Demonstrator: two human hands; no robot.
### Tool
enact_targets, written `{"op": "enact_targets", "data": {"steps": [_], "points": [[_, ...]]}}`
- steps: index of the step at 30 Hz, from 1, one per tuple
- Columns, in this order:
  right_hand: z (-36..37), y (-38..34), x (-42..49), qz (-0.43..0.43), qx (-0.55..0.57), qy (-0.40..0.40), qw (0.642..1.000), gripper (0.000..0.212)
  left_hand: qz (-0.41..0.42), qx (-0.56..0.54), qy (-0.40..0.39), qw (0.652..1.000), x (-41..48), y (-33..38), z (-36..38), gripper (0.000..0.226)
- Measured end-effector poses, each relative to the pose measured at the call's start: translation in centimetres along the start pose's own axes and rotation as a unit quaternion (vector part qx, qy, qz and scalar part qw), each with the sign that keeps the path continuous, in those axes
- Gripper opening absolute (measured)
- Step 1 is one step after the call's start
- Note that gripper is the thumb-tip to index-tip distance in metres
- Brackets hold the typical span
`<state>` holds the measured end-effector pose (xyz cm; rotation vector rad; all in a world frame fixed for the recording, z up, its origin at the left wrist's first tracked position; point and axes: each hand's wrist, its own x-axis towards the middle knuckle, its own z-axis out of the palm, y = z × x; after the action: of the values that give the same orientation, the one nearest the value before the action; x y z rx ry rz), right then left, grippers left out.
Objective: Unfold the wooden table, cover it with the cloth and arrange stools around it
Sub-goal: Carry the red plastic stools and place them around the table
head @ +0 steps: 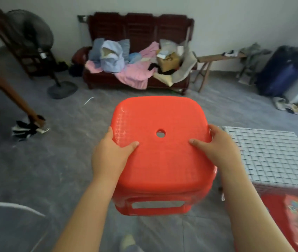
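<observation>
A red plastic stool (162, 160) with a round hole in its seat fills the middle of the view, held up above the grey floor. My left hand (110, 155) grips its left edge, thumb lying on the seat. My right hand (217, 150) grips the right edge the same way. To the right stands the table covered with a white checked cloth (270, 157); the stool's right side is close to the table's near-left corner. The stool's legs are hidden below the seat.
A dark wooden sofa (139, 51) piled with clothes stands against the far wall. A floor fan (35, 42) is at the left, a wooden bench (217, 59) and dark suitcase (281, 71) at the right. Something red (297, 215) lies at the lower right beside the table.
</observation>
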<state>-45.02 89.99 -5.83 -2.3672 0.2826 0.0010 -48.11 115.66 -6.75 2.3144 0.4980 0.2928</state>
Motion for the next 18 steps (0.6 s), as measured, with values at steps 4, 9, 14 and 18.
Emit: {"op": "enact_targets", "data": {"steps": [4,9,14,18], "points": [[-2.0,2.5,6.1,0.042,0.003,0.038,0.998,0.074,0.041,-0.001,-0.049,0.998,5.8,4.5,6.0,0.091],[-2.5,4.1,15.4,0.091,0.009,0.071,0.993,0.076,0.075,-0.013,-0.102,0.992,15.0,8.8,13.6,0.096],[-3.0,4.2,25.3,0.14,0.011,0.087,0.986,0.076,0.096,0.006,-0.149,0.984,24.6,13.6,20.1,0.096],[-4.1,5.4,32.2,0.179,0.009,0.085,0.98,0.074,0.127,0.015,-0.191,0.973,31.1,18.2,25.2,0.097]]}}
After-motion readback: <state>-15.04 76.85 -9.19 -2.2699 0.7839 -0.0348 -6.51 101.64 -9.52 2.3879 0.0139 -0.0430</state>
